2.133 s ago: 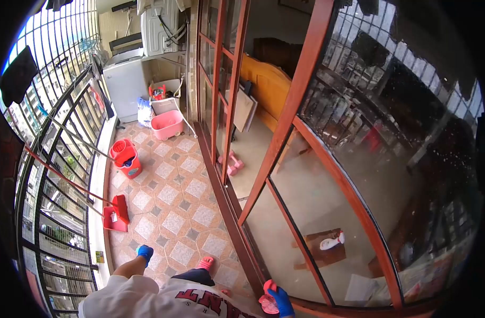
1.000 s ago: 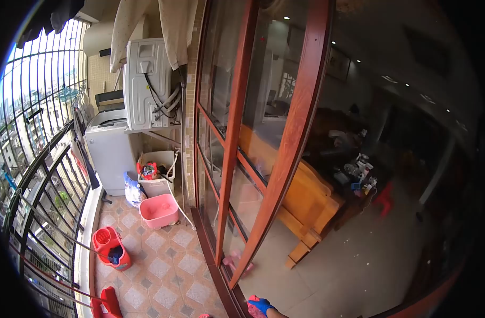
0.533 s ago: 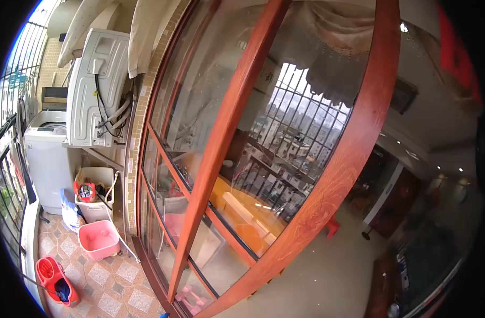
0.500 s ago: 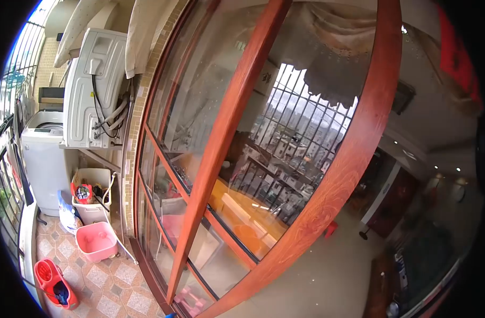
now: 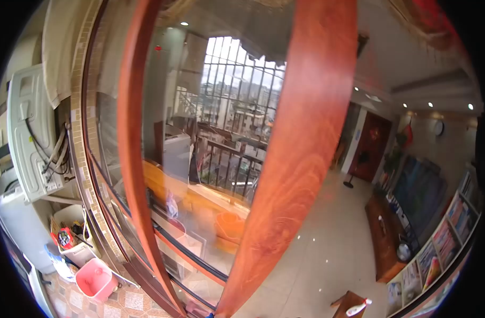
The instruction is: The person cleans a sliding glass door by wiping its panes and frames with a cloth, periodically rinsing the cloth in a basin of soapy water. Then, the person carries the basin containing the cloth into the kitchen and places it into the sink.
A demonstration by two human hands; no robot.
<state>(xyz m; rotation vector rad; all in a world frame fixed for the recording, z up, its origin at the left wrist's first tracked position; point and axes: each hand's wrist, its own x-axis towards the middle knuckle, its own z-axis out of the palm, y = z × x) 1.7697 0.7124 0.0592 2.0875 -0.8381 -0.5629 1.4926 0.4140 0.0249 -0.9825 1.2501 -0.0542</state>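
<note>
Neither my left hand nor my right hand shows in the head view. Closest to me stands a sliding glass door with a reddish wooden frame [image 5: 277, 233]. Its glass pane [image 5: 200, 175] reflects window bars and buildings. A small blue patch [image 5: 209, 315] shows at the bottom edge, too little of it to name.
On the tiled balcony at left are a pink tub [image 5: 95, 281], a cream bin [image 5: 81, 252], a washing machine [image 5: 28, 228] and an air-conditioner unit [image 5: 33, 127]. Through the doorway at right are a wooden stool [image 5: 348, 305], a TV cabinet [image 5: 383, 233] and a bookshelf [image 5: 433, 254].
My view has turned right and come closer to the door frame. More of the living room shows, and the red mop bucket on the balcony has left the view.
</note>
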